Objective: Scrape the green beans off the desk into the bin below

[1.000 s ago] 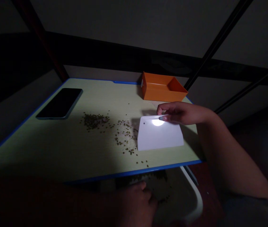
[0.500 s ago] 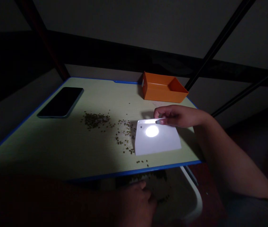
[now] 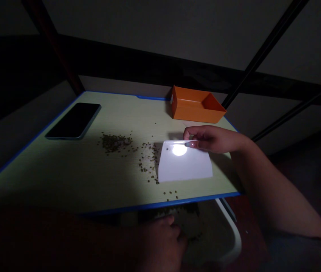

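Observation:
My right hand (image 3: 210,138) is closed on the top edge of a white dough scraper (image 3: 187,166), thumb on the near face and fingers behind. A bright glare shines on the scraper, which stands tilted on the pale tabletop (image 3: 115,113). Small greenish-brown beans (image 3: 149,160) lie scattered against its left side, and a denser pile (image 3: 116,143) sits farther left. Several more beans (image 3: 170,192) lie between the scraper and the table's near edge. In shadow below that edge, my left hand (image 3: 163,241) is curled over a container; what its fingers hold is hidden.
An orange open tray (image 3: 196,113) stands at the back right of the table. At the left lies a dark-screened phone (image 3: 75,121). Below the near blue edge (image 3: 160,205) is a white-rimmed container (image 3: 235,234) with some beans inside. A wall rises behind the table.
The scraper has shifted slightly left and its face has tilted, with the glare moving up. One more bean now shows near the front edge. My left hand has hardly moved.

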